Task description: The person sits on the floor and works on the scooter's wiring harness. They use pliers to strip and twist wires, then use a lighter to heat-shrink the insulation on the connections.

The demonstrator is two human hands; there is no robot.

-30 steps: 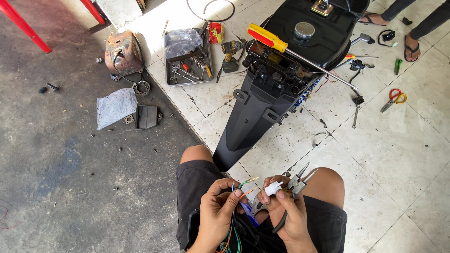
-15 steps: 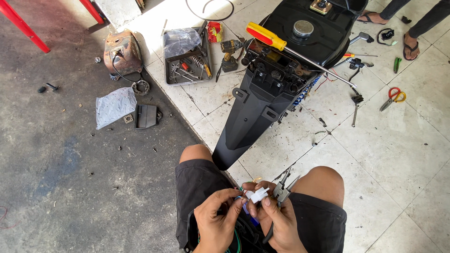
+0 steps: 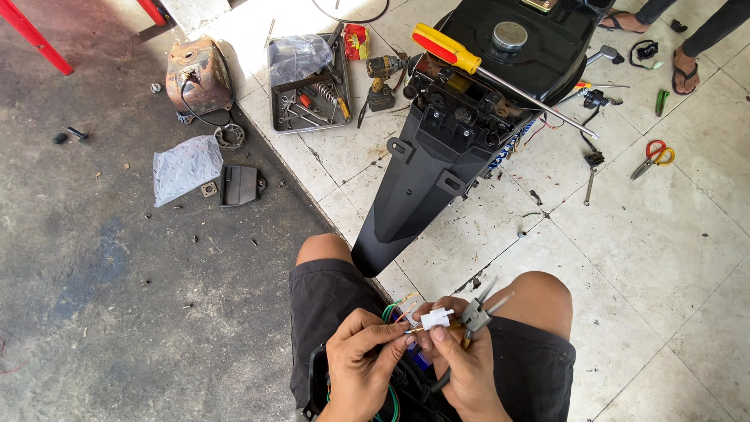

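White floor tiles [image 3: 625,234] meet grey concrete [image 3: 117,297] in the head view, and a small white connector [image 3: 435,318] is held above the lap between both hands. Open tile is left to the right; a black fender [image 3: 414,195] lies just ahead of the knees. Thin wires [image 3: 396,310] at the connector are pinched by the left hand [image 3: 361,361], while connector and pliers [image 3: 474,316] are gripped by the right hand [image 3: 461,361].

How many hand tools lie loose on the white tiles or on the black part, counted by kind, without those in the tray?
Screwdriver with yellow and red handle: 1
Scissors with red and yellow handles: 1
Cordless drill: 1
Total: 3
The pliers in the right hand are not counted, because they do not lie loose.
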